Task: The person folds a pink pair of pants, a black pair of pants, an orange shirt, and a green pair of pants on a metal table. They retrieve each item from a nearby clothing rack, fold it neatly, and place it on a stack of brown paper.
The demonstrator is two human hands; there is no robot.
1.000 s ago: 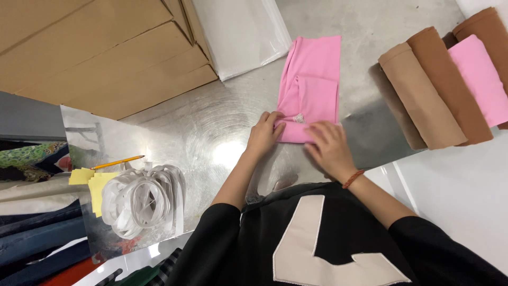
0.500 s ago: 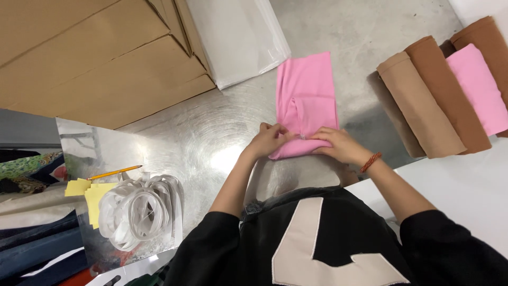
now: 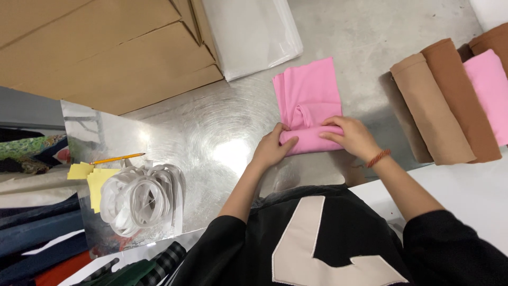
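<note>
A pink garment (image 3: 309, 95) lies folded lengthwise on the shiny metal table (image 3: 211, 132), its near end turned into a roll. My left hand (image 3: 272, 148) grips the left end of that roll, fingers curled over it. My right hand (image 3: 352, 136), with a red beaded bracelet on the wrist, presses on the roll's right end. Both hands hold the rolled edge down against the flat part of the garment.
Rolled tan (image 3: 431, 108), brown (image 3: 460, 95) and pink (image 3: 492, 90) garments lie side by side at the right. Cardboard boxes (image 3: 106, 47) and clear plastic bags (image 3: 254, 32) sit at the back. A bundle of white tape (image 3: 140, 196), yellow notes (image 3: 98, 182) and a pencil (image 3: 116, 158) lie at left.
Both hands have rolled the garment's near end up and away from me; the roll is thicker and the flat part shorter. The view has shifted slightly.
</note>
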